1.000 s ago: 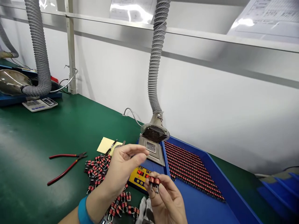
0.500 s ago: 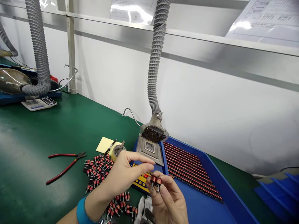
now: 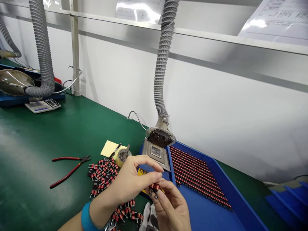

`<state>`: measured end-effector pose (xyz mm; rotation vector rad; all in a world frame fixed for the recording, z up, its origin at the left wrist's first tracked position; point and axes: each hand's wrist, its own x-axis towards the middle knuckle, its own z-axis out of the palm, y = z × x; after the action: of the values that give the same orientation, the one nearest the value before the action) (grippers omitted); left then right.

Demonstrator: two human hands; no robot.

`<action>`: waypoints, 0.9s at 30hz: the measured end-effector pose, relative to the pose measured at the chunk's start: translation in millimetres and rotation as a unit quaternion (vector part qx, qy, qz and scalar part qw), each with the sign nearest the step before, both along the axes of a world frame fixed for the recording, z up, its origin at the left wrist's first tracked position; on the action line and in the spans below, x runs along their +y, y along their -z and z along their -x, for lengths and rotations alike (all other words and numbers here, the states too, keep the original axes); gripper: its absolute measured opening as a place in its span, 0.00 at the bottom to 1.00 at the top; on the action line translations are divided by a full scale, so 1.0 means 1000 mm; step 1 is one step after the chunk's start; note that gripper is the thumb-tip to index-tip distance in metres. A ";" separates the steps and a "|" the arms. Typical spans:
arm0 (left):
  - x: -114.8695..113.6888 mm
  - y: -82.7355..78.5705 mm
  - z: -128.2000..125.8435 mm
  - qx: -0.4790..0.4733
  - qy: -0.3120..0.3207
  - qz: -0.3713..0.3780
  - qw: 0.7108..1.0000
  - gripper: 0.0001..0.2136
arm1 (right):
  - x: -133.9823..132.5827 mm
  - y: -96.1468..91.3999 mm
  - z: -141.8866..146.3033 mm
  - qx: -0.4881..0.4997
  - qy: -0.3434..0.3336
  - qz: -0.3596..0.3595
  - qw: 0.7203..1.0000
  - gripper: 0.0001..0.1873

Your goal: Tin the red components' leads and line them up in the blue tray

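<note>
My right hand (image 3: 172, 203) pinches a small coil (image 3: 156, 187) with red copper windings, a black core and bent metal leads. Just above it is my left hand (image 3: 131, 176), a teal band at its wrist. Thumb and forefinger of that hand are brought together close to the coil; what lies between their tips, if anything, is too small to see. Beneath and beside the left forearm spreads a loose pile of similar coils (image 3: 104, 173). Behind the hands stands a blue solder pot (image 3: 166, 170) with a metal top plate and yellow panel, partly covered by my fingers.
A fume hood (image 3: 160, 136) on a grey hose hangs over the solder pot. At right, a blue tray (image 3: 207, 208) holds coils in tight rows (image 3: 199, 176). Red-handled pliers (image 3: 72, 170), a yellow notepad (image 3: 109, 148), a small round container (image 3: 123, 155) and gloves (image 3: 149, 218) lie about.
My right hand has moved slightly left and the coil has turned and come closer to my left fingertips. The left hand has shifted slightly right in the picture, as the view has.
</note>
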<state>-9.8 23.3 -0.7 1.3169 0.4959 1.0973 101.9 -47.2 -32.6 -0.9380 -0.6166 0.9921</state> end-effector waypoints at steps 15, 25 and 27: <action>0.003 -0.001 0.002 -0.067 -0.036 0.044 0.996 0.09 | -0.003 -0.007 -0.003 0.029 -0.008 -0.007 1.000 0.11; -0.005 0.000 -0.015 -0.101 0.024 0.140 0.985 0.03 | -0.005 0.003 -0.006 0.004 -0.008 -0.014 1.000 0.10; -0.004 0.000 -0.012 -0.153 -0.010 0.140 0.978 0.05 | -0.005 0.002 -0.005 -0.001 -0.027 -0.017 0.999 0.10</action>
<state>2.4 19.5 -1.1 0.8803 0.4153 1.1753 107.0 -52.4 -34.2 -0.8960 -0.6605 1.0260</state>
